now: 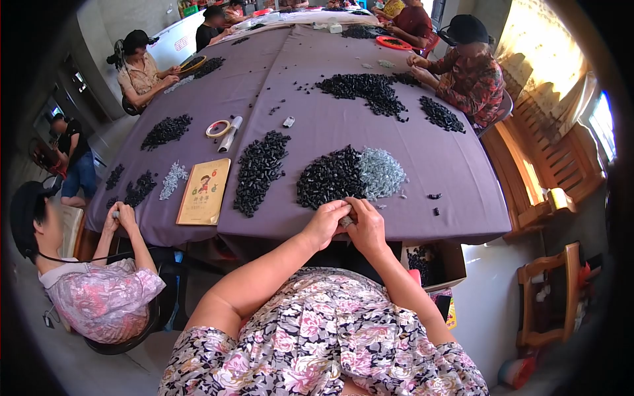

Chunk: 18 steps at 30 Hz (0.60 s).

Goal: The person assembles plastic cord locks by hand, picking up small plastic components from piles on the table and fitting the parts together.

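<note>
At the table's near edge, my left hand and my right hand meet with fingers and thumbs pinched together. A small pale grey piece shows between them, partly covered by my right fingers. What my left fingertips pinch is too small and hidden to make out. Just beyond my hands lies a heap of small black plastic parts. Touching its right side is a heap of small clear, greyish plastic parts. A few loose black parts lie to the right.
An elongated black heap, a yellow notebook, a tape roll and a clear roll lie to the left on the purple-grey tablecloth. A person sits at left; others work around the table. A box stands below right.
</note>
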Available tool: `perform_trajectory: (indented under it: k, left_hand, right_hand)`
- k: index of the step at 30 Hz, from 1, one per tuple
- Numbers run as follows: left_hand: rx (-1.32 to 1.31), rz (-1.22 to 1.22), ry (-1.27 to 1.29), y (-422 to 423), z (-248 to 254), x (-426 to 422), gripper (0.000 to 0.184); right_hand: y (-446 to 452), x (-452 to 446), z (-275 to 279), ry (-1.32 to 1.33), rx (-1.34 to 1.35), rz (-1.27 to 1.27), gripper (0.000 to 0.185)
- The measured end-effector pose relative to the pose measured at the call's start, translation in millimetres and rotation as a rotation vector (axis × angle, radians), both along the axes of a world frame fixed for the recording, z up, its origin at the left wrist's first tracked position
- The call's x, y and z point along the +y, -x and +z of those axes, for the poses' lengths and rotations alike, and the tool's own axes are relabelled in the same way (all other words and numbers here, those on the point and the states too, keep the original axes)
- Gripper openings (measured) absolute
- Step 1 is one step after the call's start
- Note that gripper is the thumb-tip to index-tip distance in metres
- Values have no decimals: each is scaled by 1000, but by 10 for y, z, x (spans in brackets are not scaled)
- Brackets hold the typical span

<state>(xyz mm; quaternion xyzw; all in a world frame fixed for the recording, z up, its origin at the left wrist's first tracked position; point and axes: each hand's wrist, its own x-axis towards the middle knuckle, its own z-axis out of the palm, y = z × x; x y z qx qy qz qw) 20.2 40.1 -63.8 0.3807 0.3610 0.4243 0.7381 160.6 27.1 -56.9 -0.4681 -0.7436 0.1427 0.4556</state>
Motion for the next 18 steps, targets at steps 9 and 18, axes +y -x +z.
perform_trajectory:
  k: [9, 18]
  left_hand:
    - [56, 64, -25, -37, -26, -31, 18]
    - [40, 75, -48, -75, -171, 64, 20]
  right_hand:
    - [15, 20, -22, -12, -41, 13, 39]
    - [56, 33, -40, -31, -81, -11, 36]
